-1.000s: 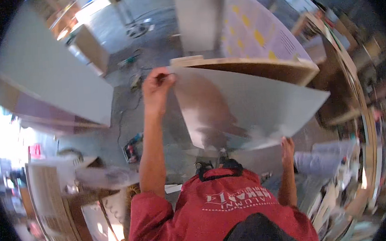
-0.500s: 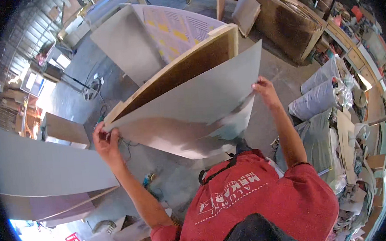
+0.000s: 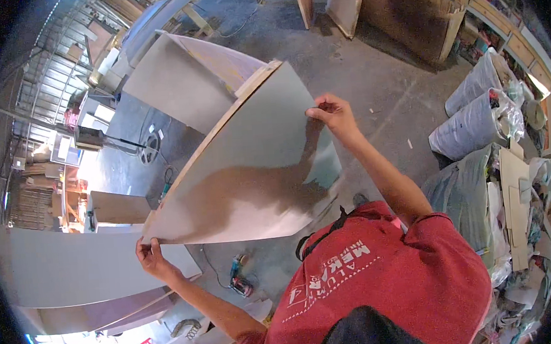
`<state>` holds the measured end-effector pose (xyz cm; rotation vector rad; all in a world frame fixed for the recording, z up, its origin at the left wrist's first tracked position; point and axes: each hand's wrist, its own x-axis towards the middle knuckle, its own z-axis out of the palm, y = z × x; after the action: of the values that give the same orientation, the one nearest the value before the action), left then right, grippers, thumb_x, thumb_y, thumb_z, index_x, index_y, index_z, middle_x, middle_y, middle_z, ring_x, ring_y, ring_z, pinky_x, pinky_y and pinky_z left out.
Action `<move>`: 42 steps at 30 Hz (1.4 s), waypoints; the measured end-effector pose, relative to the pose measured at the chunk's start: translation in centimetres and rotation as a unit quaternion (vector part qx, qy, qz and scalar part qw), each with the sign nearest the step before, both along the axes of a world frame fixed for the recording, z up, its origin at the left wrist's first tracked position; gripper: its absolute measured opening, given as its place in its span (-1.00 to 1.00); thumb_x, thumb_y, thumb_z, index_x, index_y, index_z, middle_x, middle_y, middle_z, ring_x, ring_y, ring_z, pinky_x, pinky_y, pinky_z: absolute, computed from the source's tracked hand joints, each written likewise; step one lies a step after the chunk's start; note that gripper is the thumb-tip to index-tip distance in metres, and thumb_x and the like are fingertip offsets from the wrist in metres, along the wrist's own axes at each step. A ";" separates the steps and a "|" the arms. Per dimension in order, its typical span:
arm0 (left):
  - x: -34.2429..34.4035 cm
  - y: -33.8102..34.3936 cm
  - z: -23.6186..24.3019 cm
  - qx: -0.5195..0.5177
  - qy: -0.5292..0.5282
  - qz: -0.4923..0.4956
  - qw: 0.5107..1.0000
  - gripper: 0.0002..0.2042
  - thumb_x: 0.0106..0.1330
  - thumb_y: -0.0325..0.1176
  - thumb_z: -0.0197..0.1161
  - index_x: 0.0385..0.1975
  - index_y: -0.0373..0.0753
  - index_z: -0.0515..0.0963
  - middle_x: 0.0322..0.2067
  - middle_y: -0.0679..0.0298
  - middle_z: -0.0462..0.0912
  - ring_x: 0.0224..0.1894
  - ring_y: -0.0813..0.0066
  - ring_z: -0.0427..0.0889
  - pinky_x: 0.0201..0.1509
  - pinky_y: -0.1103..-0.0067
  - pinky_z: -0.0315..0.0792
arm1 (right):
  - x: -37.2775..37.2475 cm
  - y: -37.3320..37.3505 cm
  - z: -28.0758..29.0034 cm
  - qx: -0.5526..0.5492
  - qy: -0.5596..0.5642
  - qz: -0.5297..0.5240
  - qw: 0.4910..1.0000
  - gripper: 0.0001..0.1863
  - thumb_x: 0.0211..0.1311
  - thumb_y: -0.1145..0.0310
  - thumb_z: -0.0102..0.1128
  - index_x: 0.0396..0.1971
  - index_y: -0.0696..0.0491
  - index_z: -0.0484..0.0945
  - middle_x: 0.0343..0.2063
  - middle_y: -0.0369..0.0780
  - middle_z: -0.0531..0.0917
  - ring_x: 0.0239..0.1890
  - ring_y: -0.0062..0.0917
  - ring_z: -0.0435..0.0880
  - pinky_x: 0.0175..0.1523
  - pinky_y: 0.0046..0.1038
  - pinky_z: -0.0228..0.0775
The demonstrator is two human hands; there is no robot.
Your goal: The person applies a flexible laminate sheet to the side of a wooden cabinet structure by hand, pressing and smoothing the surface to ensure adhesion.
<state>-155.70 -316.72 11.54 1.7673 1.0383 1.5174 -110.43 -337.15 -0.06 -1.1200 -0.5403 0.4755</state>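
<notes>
A glossy grey sheet, thin and slightly flexed, spans the space between my hands and mirrors a dark shape. My left hand pinches its lower left corner between thumb and fingers. At the right edge, my right hand grips it with the fingertips. Directly behind the sheet stands a wooden-edged panel; only its pale top edge shows, and the sheet covers the face toward me. Whether the sheet touches that whole face, I cannot tell.
A grey board stands beyond the panel. Left is a large grey panel. A corded power tool lies on the floor near my left forearm. Wrapped rolls and stacked sheet scraps line the right; a brown cabinet stands farther back.
The sheet has swung up against the wooden-edged panel, hiding the brown face that showed in the gap before. My left hand sits lower in view, my right hand farther left.
</notes>
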 end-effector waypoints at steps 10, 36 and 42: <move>0.6 0.1 0.0 -0.011 0.012 0.000 1.000 -0.70 0.18 -0.52 0.26 -0.08 -0.28 0.46 -0.40 0.41 0.39 -0.30 0.61 0.36 -0.16 0.62 0.34 | 0.8 1.6 -0.5 0.035 0.014 -0.012 0.999 -0.87 0.03 0.44 0.37 -0.44 0.08 0.57 -0.53 -0.43 0.55 -0.44 -0.77 0.45 -0.30 -0.67 0.28; 7.8 -4.5 1.4 0.166 0.144 0.316 0.923 -0.58 0.25 -0.35 0.23 0.08 -0.34 0.36 -0.04 0.19 0.50 0.04 0.27 0.44 0.20 0.38 0.28 | 2.7 2.5 -1.8 0.023 -0.064 -0.012 0.998 -0.79 -0.06 0.37 0.40 -0.47 0.13 0.56 -0.52 -0.31 0.60 -0.51 -0.64 0.50 -0.34 -0.59 0.36; 19.0 -7.3 4.3 0.242 0.324 0.145 0.903 -0.73 0.23 -0.46 0.23 -0.08 -0.38 0.49 -0.07 0.15 0.55 0.00 0.28 0.49 0.17 0.40 0.32 | 3.1 1.8 -1.2 0.030 -0.030 -0.025 0.999 -0.89 0.00 0.50 0.31 -0.41 0.11 0.61 -0.46 -0.33 0.60 -0.36 -0.66 0.52 -0.27 -0.59 0.35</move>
<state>-136.67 -324.02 15.82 2.6888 1.3639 1.4710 -107.33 -335.35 -1.25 -1.0905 -0.5734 0.3808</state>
